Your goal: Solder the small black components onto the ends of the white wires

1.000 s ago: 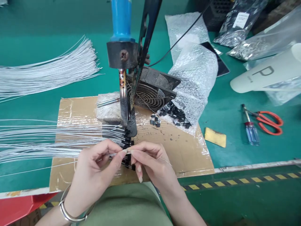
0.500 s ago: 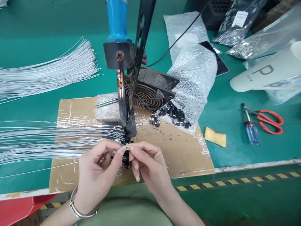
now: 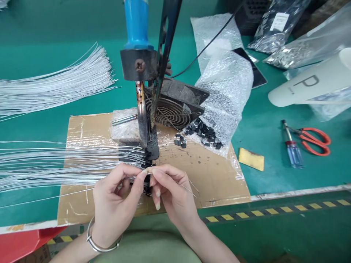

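My left hand [image 3: 116,204] is closed in a pinch, thumb against forefinger, on a thin light-coloured wire [image 3: 195,186]. Close beside it, the thumb and fingers of my right hand [image 3: 179,193] pinch the same wire, whose thin ends stick out past the right side of that hand. The fingertips almost meet and hide the gripped part. Just behind and below them is a row of small black connector pieces [image 3: 148,157]. White wires [image 3: 90,157] run from those pieces to the left. Over the row hangs the metal nozzle [image 3: 142,120] of a blue-handled hot-air tool [image 3: 136,25].
Cardboard [image 3: 211,179] lies under my hands. A dark fan [image 3: 178,113] stands behind the nozzle, near loose black pieces [image 3: 204,133] and bubble wrap [image 3: 225,87]. To the right are a yellow pad [image 3: 251,159], screwdriver [image 3: 294,153] and red-handled pliers [image 3: 315,140]. More wires [image 3: 60,86] lie back left.
My left wrist and its bracelet have shifted slightly to the right. The lower fingers of my right hand have curled in a little; both pinches stay in place.
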Tool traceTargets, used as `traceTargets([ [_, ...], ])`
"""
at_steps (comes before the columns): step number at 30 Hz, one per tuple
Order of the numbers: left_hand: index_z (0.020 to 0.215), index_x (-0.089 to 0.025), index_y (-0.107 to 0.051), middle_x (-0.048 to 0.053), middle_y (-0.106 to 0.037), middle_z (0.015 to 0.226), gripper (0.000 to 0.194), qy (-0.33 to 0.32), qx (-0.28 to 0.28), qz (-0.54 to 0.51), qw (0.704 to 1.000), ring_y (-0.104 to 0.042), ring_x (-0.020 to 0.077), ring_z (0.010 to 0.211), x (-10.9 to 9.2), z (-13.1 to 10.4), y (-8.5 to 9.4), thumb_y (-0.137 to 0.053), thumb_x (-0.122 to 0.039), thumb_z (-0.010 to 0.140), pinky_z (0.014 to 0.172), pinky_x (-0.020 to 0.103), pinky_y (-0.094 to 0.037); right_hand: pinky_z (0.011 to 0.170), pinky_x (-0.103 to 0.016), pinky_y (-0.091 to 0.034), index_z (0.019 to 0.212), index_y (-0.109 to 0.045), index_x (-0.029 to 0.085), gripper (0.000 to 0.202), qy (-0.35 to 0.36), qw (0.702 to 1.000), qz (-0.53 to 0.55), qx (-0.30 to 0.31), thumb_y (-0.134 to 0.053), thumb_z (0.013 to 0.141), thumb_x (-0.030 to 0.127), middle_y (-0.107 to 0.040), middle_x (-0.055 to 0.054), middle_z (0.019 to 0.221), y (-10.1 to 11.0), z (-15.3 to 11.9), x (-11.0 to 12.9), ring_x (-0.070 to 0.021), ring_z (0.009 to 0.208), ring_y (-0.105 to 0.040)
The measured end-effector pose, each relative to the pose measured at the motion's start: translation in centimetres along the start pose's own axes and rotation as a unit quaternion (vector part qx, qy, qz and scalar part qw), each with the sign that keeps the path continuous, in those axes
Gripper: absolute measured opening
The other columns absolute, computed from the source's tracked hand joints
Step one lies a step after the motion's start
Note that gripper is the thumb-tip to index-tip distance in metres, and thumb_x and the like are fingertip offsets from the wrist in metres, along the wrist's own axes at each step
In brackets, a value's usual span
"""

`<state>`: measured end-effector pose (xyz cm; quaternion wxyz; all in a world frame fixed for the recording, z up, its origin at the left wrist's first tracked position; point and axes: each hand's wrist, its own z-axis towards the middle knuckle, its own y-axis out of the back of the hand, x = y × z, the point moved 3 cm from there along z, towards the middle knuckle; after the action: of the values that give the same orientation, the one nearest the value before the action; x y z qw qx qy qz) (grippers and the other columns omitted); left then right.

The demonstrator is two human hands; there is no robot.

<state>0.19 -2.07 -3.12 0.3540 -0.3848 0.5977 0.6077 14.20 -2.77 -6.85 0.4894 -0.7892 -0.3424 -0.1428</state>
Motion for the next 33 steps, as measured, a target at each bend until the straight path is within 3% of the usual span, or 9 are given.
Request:
traceTargets([
  [7, 0.084, -0.022, -0.074, -0.001, -0.07, 0.071, 0.01, 0.007, -0.011, -0.02, 1.0, -0.061, 0.0104, 0.062, 0.3, -0.1, -0.3, -0.074, -0.024, 0.093, 0.055, 0.019, -0.046, 0.036, -0.014, -0.05, 0.072, -0.085, 0.02, 0.02, 0.017, 1.0, 0.007, -0.001, -0.09, 0.08, 0.038, -0.064, 0.004, 0.055, -0.3, -0.1, 0.0, -0.0052, 0.037, -0.052],
  [12, 0.084, -0.021, -0.075, 0.0, -0.072, 0.072, 0.01, 0.019, -0.01, -0.04, 0.999, -0.063, 0.0111, 0.062, 0.1, 0.0, -0.4, -0.075, -0.023, 0.093, 0.053, 0.02, -0.045, 0.037, -0.014, -0.052, 0.075, -0.086, 0.02, 0.018, 0.022, 1.0, 0.013, -0.012, -0.091, 0.079, 0.036, -0.07, 0.001, 0.063, -0.4, -0.1, -0.1, -0.0051, 0.04, -0.054],
  [19, 0.08, -0.021, -0.073, -0.004, -0.069, 0.066, 0.009, 0.021, -0.028, -0.042, 0.999, -0.052, 0.0072, 0.052, -0.7, 0.9, -0.1, -0.074, -0.02, 0.089, 0.048, 0.017, -0.042, 0.047, -0.02, -0.063, 0.095, -0.089, 0.024, 0.019, 0.042, 0.998, -0.047, 0.008, -0.087, 0.086, 0.041, -0.075, -0.001, 0.072, 0.5, -0.2, 0.1, -0.01, 0.053, -0.066],
  [33, 0.086, -0.024, -0.076, -0.002, -0.074, 0.074, 0.007, -0.014, -0.019, -0.012, 1.0, -0.065, 0.0105, 0.065, -0.2, 0.3, -0.1, -0.077, -0.019, 0.091, 0.055, 0.018, -0.048, 0.048, -0.02, -0.064, 0.087, -0.089, 0.023, 0.007, 0.075, 0.994, -0.076, -0.006, -0.088, 0.086, 0.03, -0.074, 0.001, 0.067, 0.3, -0.3, 0.5, -0.0088, 0.046, -0.065],
])
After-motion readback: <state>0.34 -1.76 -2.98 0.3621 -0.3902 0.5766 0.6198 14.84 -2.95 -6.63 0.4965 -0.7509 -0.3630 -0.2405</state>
